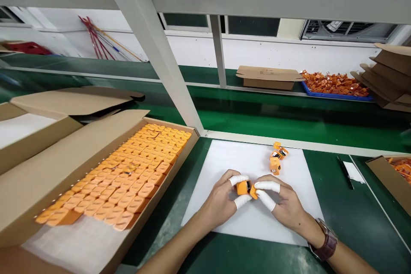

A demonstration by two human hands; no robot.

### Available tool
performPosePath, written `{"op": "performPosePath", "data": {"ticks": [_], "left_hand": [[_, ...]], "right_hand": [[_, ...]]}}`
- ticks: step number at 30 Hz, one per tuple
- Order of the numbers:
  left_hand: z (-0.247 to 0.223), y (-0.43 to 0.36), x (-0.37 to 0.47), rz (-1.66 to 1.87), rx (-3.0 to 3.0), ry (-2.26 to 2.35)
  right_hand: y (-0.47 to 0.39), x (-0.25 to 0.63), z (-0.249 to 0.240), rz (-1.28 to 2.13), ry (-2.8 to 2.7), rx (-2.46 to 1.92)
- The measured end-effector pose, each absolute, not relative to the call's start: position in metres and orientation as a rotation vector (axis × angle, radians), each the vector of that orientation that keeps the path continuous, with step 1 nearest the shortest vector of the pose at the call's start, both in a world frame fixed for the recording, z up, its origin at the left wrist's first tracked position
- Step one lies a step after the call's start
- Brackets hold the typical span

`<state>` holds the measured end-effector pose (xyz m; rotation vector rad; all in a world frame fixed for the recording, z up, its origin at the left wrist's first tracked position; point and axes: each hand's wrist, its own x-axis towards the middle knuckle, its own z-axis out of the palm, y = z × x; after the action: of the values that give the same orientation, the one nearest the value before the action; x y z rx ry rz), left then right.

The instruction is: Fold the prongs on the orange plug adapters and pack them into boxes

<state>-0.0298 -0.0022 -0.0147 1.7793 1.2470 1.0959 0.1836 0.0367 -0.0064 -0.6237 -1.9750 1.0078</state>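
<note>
Between thumb and fingers, my left hand [221, 199] grips a small orange plastic case [242, 188] whose dark open side faces right. My right hand [284, 201] pinches a smaller orange piece [253, 192], perhaps a cover, right beside that opening; whether the two touch I cannot tell. White finger cots cover the thumb and a finger of each hand. Both hands are over a white sheet [218, 171]. Beyond them on the sheet lie several loose orange parts [275, 165], some showing dark and metallic insides.
At left stands a cardboard box [167, 188] with rows of orange cases [128, 175]. A blue tray [337, 95] heaped with orange parts sits on the far bench near stacked cardboard [393, 72]. A dark pen-like tool [346, 173] lies at right. A metal post [160, 47] rises ahead.
</note>
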Motion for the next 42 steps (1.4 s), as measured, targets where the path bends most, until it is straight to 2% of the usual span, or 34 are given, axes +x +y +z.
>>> {"op": "performPosePath", "data": {"ticks": [6,10,16,19,23,27,32,42], "left_hand": [[-0.027,-0.005,-0.027,1.029,1.892,1.416],[-0.03,-0.009,-0.022,1.037,1.942,1.313],[-0.012,-0.007,-0.019,1.006,1.439,0.982],[-0.01,-0.006,-0.018,1.012,1.268,1.019],[-0.014,-0.008,-0.017,1.052,1.234,1.09],[-0.014,-0.008,-0.016,1.2,1.285,0.947],[-0.01,-0.007,-0.019,1.182,1.254,0.877],[-0.012,-0.009,-0.026,1.168,1.214,1.066]], "right_hand": [[0.028,0.188,-0.009,1.076,-1.987,-0.735],[0.027,0.186,-0.01,1.02,-1.915,-0.732],[0.028,0.19,-0.005,1.065,-1.904,-0.603],[0.029,0.19,-0.004,1.014,-1.891,-0.577],[0.029,0.188,-0.008,0.959,-1.866,-0.557],[0.027,0.186,-0.012,0.966,-1.884,-0.522],[0.025,0.186,-0.015,0.936,-1.914,-0.508],[0.022,0.192,-0.019,0.916,-1.917,-0.782]]}}
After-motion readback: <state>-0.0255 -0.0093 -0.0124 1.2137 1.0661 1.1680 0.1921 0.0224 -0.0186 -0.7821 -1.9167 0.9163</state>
